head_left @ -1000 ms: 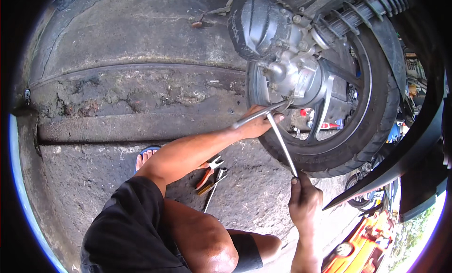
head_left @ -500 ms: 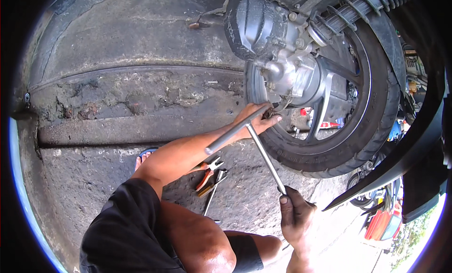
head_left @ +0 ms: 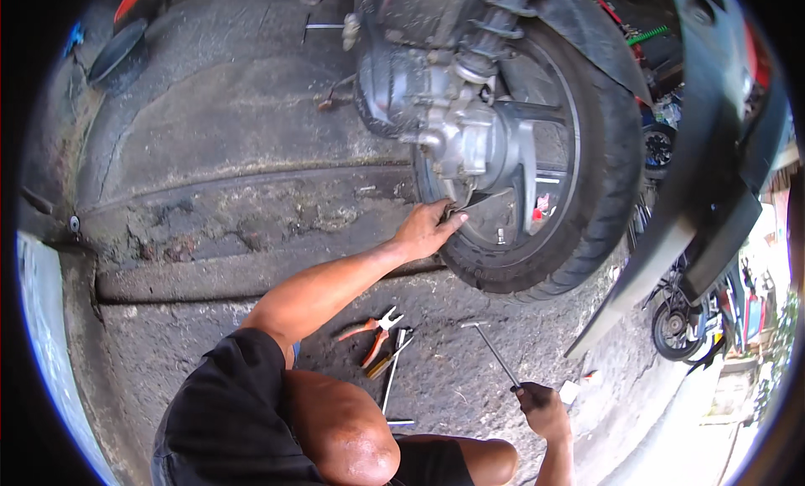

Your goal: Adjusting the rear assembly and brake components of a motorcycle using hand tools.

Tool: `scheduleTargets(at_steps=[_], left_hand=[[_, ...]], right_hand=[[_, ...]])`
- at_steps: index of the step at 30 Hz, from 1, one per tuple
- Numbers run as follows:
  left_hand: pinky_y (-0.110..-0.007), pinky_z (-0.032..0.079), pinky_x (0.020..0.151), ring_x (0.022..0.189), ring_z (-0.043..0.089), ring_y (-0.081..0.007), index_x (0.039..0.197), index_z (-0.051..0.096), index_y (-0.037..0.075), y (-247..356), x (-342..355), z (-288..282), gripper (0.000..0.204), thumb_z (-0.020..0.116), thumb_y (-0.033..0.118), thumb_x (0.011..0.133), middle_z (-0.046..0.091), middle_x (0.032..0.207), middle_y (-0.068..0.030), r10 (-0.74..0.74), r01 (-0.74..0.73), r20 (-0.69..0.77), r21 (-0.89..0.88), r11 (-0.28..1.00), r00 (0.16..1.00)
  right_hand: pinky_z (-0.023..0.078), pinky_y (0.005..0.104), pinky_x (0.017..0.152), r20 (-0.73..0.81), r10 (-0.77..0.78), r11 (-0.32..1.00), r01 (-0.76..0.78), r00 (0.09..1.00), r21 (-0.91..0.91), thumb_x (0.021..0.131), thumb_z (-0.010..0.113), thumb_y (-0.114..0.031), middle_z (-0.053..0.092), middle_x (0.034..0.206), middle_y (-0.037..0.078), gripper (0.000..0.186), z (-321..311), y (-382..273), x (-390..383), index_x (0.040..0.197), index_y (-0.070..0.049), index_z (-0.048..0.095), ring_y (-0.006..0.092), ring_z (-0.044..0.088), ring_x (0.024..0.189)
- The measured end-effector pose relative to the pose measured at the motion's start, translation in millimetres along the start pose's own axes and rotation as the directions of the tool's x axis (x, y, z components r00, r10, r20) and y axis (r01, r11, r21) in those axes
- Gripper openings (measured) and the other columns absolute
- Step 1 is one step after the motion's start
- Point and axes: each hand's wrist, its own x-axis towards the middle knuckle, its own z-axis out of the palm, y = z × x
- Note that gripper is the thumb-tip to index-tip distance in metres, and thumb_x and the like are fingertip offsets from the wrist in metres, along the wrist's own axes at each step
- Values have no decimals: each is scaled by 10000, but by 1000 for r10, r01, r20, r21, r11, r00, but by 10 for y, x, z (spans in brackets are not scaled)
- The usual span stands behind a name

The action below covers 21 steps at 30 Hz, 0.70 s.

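Note:
My left hand (head_left: 429, 228) reaches to the lower side of the wheel hub (head_left: 465, 142), its fingers closed around a small part at the brake lever or cable end. The fingers hide what exactly they pinch. At the lower right, my right hand (head_left: 545, 410) grips the shaft end of a T-handle wrench (head_left: 496, 358). The wrench's crossbar points away from me, low over the concrete and apart from the wheel. The motorcycle's rear wheel (head_left: 616, 176) stands just right of my left hand, with the engine casing (head_left: 386, 92) above it.
Orange-handled pliers (head_left: 376, 339), a yellow-handled screwdriver (head_left: 379, 366) and another long metal tool (head_left: 391, 385) lie on the rough concrete. A black basin (head_left: 117, 58) stands far left. The dark fender (head_left: 637, 268) hangs at right; another motorcycle (head_left: 683, 322) is parked beyond.
My right hand has drawn the T-handle wrench down and away from the hub and my left hand. The left hand stays under the hub. The whole view has shifted.

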Motion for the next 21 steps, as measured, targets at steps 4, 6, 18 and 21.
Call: scheduleTargets(at_steps=[4, 6, 18, 21], left_hand=[[-390, 514, 717, 770, 678, -244, 1227, 604, -5, -206, 15, 97, 497, 575, 416, 965, 692, 812, -174, 177, -162, -116, 129, 978, 977], [-433, 508, 836, 969, 684, -366, 1168, 617, -33, 37, -14, 85, 483, 588, 399, 954, 688, 988, -259, -32, 33, -61, 20, 999, 998], [-430, 469, 611, 602, 619, -278, 933, 620, -42, -40, 25, 2, 493, 524, 440, 977, 615, 641, -161, 79, -47, -85, 328, 943, 993], [-442, 484, 647, 629, 636, -318, 951, 607, -48, -74, 10, 15, 499, 491, 436, 994, 618, 642, -163, 225, -165, -78, 458, 873, 971]], right_hand=[[511, 461, 702, -202, -65, 997, 53, 977, -63, 943, 577, -269, 671, 804, 245, 263, 591, 859, 410, 1001, -45, 703, 423, 662, 795], [515, 462, 716, -294, 15, 1000, -21, 956, -18, 941, 569, -264, 682, 834, 239, 262, 985, 1177, 575, 987, -45, 705, 454, 641, 828], [492, 514, 853, -387, 416, 866, -229, 823, 444, 918, 559, -146, 651, 1053, 290, 302, 2629, 1679, 783, 1186, -17, 614, 471, 617, 995], [490, 498, 859, -516, 321, 902, -90, 794, 423, 889, 584, -94, 643, 1059, 283, 301, 2808, 1751, 708, 1173, 1, 610, 472, 608, 998]])
